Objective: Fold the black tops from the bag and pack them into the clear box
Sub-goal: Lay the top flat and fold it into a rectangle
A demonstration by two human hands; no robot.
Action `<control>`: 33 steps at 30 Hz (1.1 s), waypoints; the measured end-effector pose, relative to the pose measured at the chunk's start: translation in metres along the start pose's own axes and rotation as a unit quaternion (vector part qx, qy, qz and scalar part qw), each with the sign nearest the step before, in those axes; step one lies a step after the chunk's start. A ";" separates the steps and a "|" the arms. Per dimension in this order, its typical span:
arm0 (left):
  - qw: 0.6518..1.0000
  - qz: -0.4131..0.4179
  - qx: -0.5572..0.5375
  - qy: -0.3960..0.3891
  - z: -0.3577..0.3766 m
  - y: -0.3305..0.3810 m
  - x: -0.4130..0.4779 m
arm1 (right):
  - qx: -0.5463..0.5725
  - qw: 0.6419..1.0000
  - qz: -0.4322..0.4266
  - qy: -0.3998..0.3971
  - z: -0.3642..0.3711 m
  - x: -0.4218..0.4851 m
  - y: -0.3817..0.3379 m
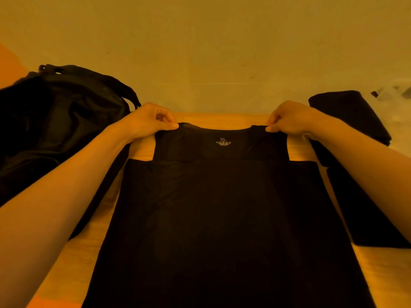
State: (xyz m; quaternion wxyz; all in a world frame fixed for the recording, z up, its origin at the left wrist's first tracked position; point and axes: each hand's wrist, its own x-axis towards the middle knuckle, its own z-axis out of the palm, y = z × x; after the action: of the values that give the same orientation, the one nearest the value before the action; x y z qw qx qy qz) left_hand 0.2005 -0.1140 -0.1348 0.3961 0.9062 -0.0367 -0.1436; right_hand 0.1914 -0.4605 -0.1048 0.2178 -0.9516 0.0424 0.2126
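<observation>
One black top (222,218) lies flat on the wooden table (71,263). The white size print (223,142) inside its neck says "XL". The words under it are too tiny to read. The left hand (146,122) pinches the top's left shoulder. The right hand (291,118) pinches its right shoulder. One black bag (66,112) sits left of the top. One folded black top (349,112) sits to its right.

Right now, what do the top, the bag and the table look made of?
Black top: soft matte fabric, likely thin knit; it lies limp, flat. Bag: synthetic cloth, probably; faint sheen on crumpled folds. Table: smooth wood or wood-look laminate; colour cast hides grain.
</observation>
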 end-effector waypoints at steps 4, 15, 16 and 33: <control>1.000 0.001 -0.021 -0.015 0.000 0.001 0.001 | 0.011 1.000 -0.007 -0.019 -0.002 0.002 -0.001; 0.996 0.071 -0.021 0.049 -0.010 0.018 -0.035 | 0.123 0.990 -0.050 0.049 -0.010 -0.025 0.002; 0.994 0.086 -0.020 0.061 -0.010 0.020 -0.044 | 0.135 0.987 -0.059 0.058 -0.011 -0.032 0.004; 0.966 0.249 0.064 0.028 0.035 0.000 -0.166 | -0.059 0.949 -0.303 0.060 0.037 -0.136 0.045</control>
State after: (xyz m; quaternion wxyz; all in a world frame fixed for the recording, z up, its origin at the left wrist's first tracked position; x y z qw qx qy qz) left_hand 0.0317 -0.1090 -0.1194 0.3615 0.8955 -0.2593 -0.0121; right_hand 0.0463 -0.4865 -0.0952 0.2125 -0.9418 -0.2476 0.0812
